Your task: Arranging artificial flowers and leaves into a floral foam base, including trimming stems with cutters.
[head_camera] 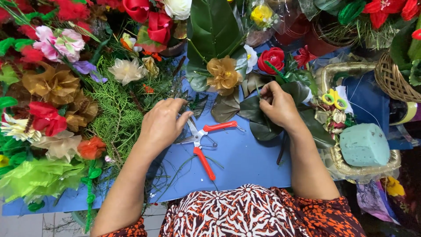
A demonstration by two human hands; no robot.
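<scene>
The left hand [162,125] rests knuckles-up on the blue table [245,162], fingers curled loosely, fingertips touching the blades of the red-handled pruning shears [202,142] lying open beside it; whether it grips anything I cannot tell. The right hand [278,105] pinches a thin green stem [258,93] over dark leaves [263,120]. A green foam block [364,145] sits in a gold tray [337,164] at right, near small yellow scissors [334,99]
</scene>
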